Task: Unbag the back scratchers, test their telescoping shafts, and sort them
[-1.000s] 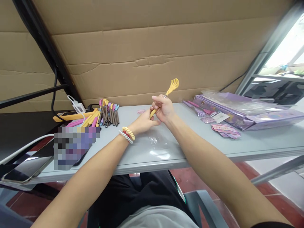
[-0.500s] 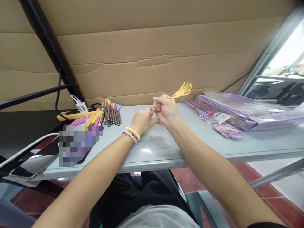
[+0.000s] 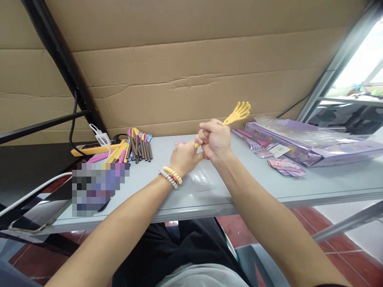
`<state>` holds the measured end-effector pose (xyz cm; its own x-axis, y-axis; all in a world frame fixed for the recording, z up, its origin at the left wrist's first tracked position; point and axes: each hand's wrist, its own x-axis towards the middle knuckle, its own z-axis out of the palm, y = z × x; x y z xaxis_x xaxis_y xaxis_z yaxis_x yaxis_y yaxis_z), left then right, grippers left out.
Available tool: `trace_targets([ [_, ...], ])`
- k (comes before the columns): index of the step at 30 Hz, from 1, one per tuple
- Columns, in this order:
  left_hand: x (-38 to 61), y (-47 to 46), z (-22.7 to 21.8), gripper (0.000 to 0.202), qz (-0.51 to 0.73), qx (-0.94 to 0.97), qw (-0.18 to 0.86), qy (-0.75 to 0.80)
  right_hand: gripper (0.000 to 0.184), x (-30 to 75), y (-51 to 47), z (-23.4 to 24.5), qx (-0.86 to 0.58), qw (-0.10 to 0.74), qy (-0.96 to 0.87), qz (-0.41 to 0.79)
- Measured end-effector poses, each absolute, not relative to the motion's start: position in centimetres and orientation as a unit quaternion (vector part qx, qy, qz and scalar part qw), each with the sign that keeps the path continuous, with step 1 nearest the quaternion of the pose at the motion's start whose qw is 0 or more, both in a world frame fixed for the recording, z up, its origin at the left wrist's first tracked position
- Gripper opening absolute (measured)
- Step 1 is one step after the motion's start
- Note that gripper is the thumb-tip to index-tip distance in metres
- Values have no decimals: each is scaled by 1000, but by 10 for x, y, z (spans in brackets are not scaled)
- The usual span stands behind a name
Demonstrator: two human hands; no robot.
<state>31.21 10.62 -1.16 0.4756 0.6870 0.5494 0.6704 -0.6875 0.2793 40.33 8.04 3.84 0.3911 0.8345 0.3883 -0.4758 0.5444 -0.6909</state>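
Note:
Both my hands meet above the table, closed on a yellow back scratcher with a hand-shaped head. My right hand [image 3: 218, 137] wraps round it just below the head, and the back scratcher [image 3: 237, 113] sticks out up and to the right of that fist. My left hand [image 3: 187, 155], with coiled bands on its wrist, holds the lower end; a short yellow piece shows between the two hands. My fingers hide the rest of the shaft. Beneath them, a clear plastic bag [image 3: 200, 179] lies on the table.
Left stand metal tubes with coloured claw heads [image 3: 140, 145], yellow and pink handles [image 3: 118, 152], a phone [image 3: 38, 205] and a blurred-out object [image 3: 98, 189]. Right lie a purple box [image 3: 311, 145], packaged back scratchers [image 3: 249, 140] and printed cards [image 3: 286, 167]. Cardboard [image 3: 191, 59] walls the back.
Both hands and the yellow back scratcher have shifted slightly to the right. The grip looks the same. A small pink printed piece now shows behind my left hand.

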Motion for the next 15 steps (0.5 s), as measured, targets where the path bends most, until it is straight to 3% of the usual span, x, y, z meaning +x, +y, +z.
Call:
trace_targets([
  [6, 314, 103, -8, 25, 335, 853, 44, 398, 48, 405, 77, 42, -237, 805, -370, 400],
  [15, 310, 103, 0, 54, 341, 865, 204, 307, 53, 408, 69, 43, -225, 782, -420, 402],
])
